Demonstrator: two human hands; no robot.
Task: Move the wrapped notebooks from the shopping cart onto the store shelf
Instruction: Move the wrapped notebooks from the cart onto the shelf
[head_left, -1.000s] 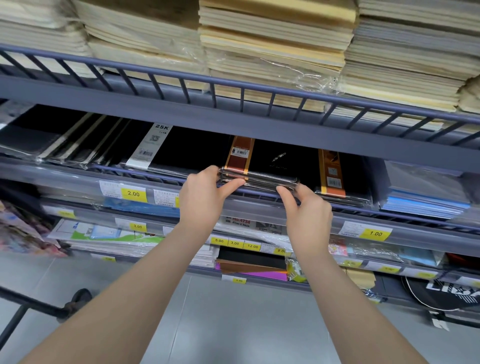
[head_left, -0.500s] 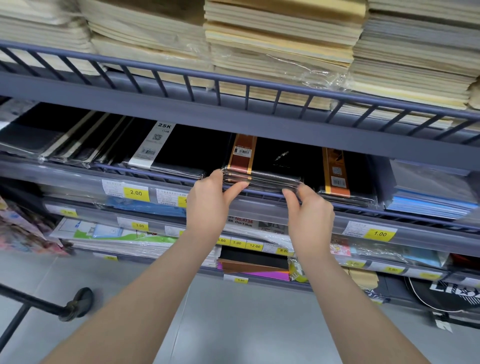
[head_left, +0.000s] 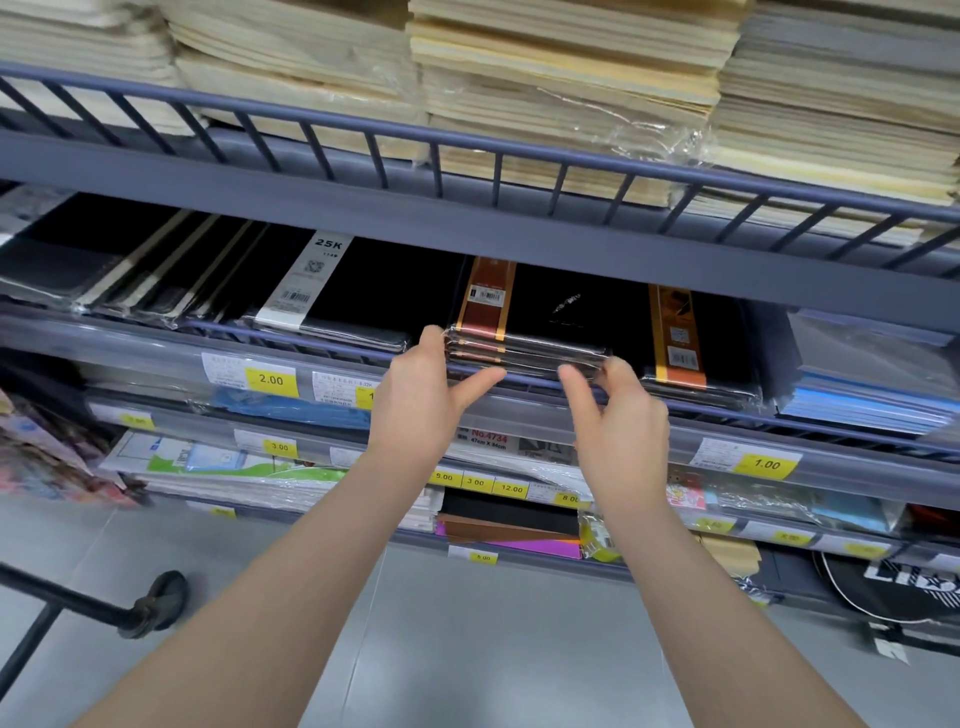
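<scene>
A stack of wrapped notebooks (head_left: 540, 322), black with a brown and orange band, lies on the middle shelf (head_left: 519, 234) behind its front rail. My left hand (head_left: 426, 400) has its fingers on the stack's front left corner, with the thumb stretched out below the front edge. At the front right corner, my right hand (head_left: 618, 415) curls its fingers on the wrap, thumb pointing up and left. Of the shopping cart (head_left: 156, 603), only a black bar and a wheel show at the lower left.
More wrapped black notebooks lie to the left (head_left: 332, 291) and right (head_left: 696, 343) of the stack, and blue pads (head_left: 872, 384) lie further right. Cream paper stacks (head_left: 561, 93) fill the shelf above. Price tags (head_left: 270, 379) line the rails. Grey floor lies below.
Both hands stay at the front corners of the stack. The thumbs have spread slightly away from its front edge. The stack has barely shifted.
</scene>
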